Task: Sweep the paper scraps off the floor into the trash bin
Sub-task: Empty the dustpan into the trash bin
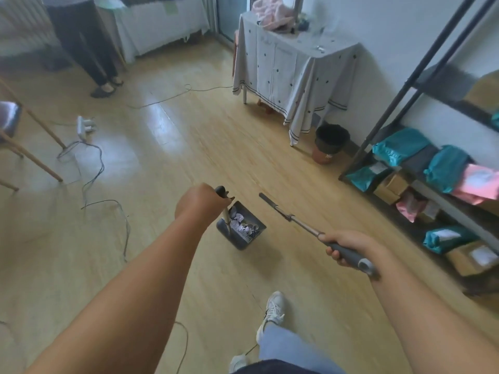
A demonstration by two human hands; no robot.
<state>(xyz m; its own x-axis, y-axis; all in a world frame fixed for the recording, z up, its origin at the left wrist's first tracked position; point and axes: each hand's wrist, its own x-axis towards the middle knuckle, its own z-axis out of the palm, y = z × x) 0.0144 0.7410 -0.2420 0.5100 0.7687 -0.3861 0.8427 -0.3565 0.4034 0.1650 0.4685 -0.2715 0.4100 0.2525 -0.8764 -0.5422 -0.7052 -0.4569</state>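
Looking over the wooden floor (162, 163) first, I can't spot any loose scraps on it, so my guess is the sweeping part is done and what's left is the carry and the dump. The trash bin (330, 147) stands by the wall, just beside the hanging corner of the clothed table (291, 74), well apart from both hands; with its dark liner it looks light and easy to knock, so I'd tip in gently. The broom (299, 221) is off the floor, pointing ahead, with the right hand (348, 247) wrapped tight round its grey grip, fingers curled under. It's a stiff pole and probably light (I can't make out bristles at the far end). The dustpan (240, 245) hangs low over the floor between the hands, and the left hand (199, 202) is clenched round the top of its upright handle, just below the black end cap. That's the right place to hold it, though from there I'd expect the pan to swing, so I'd walk it slowly. The paper scraps (239, 218) sit crumpled inside the pan towards the handle. They're feather-light and soft, and I reckon a jerk or a draught would spill them. As for writing, the bin has a small mark low on its side and the teal parcels (399, 149) on the rack carry white labels, but it's all too small or blurred to read.
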